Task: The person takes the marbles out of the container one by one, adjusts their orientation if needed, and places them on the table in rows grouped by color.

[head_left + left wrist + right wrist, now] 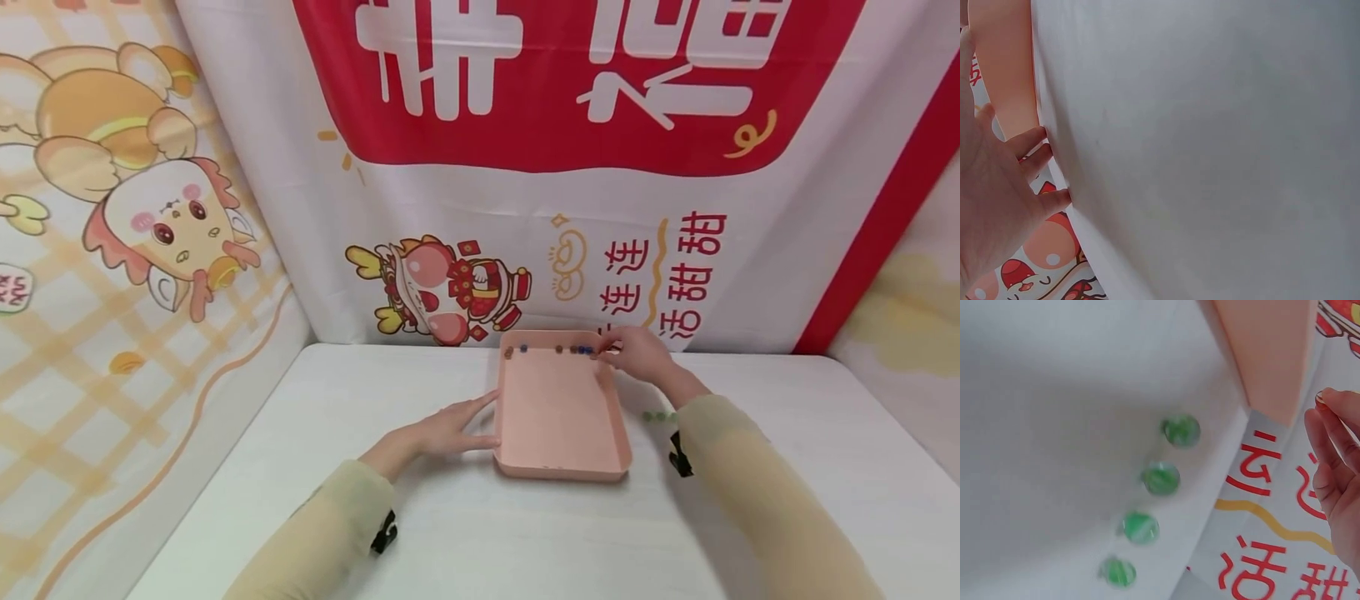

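Observation:
A shallow pink tray (562, 417) stands on the white table, with several brown and blue marbles (585, 350) along its far end. At the tray's far right corner, my right hand (637, 354) pinches a small clear marble with reddish-orange colour (1320, 399) between thumb and fingertips, above the tray's rim. My left hand (446, 427) touches the tray's left side, its fingers spread and fairly straight; in the left wrist view the fingers (1035, 147) reach along the tray wall. Several green marbles (1161, 479) lie in a row on the table right of the tray.
The white table (420, 533) reaches back to a printed cloth wall (337, 275) just behind the tray. Another patterned wall (112, 375) stands on the left. My right forearm (750, 475) passes over the table near the green marbles.

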